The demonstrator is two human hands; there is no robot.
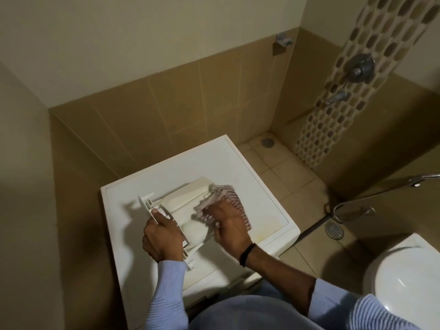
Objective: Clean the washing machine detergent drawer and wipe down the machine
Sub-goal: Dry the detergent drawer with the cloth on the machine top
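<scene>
The white detergent drawer (183, 201) is out of the machine and held above the white washing machine top (240, 163). My left hand (162, 236) grips the drawer by its front panel end, thumb on the edge. My right hand (228, 225) grips a striped pinkish cloth (226, 196) and presses it against the drawer's right side. The cloth is blurred. A black band sits on my right wrist.
The machine stands in a tiled corner, with a wall close on the left. A white toilet (404, 282) is at lower right. Floor drains (334, 230), a hose sprayer (421, 178) and shower taps (359, 67) are to the right over the tiled floor.
</scene>
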